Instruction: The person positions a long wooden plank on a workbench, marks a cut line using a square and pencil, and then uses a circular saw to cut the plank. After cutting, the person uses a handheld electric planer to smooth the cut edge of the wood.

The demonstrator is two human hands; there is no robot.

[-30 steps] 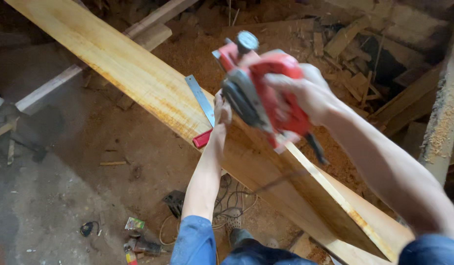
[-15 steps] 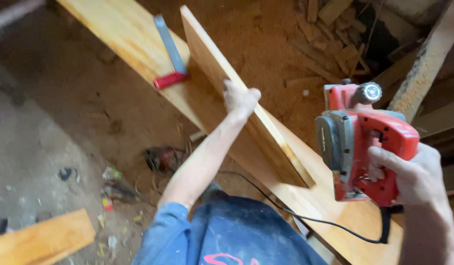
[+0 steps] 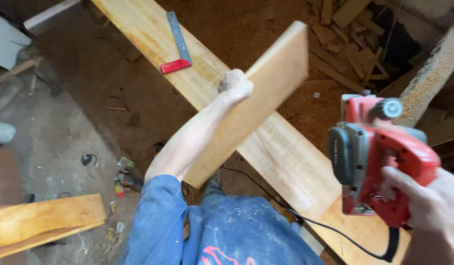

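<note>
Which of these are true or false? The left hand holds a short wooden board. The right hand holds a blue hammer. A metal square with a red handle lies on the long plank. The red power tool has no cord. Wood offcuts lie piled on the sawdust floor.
1. The left hand holds a short pale wooden board. True.
2. The right hand holds a blue hammer. False: it grips a red and grey electric power tool.
3. A metal try square with a red handle lies on the long pale wooden plank. True.
4. The power tool has no cord. False: a black cord trails from it across the plank.
5. Wooden offcuts lie piled on the sawdust floor. True.
</note>
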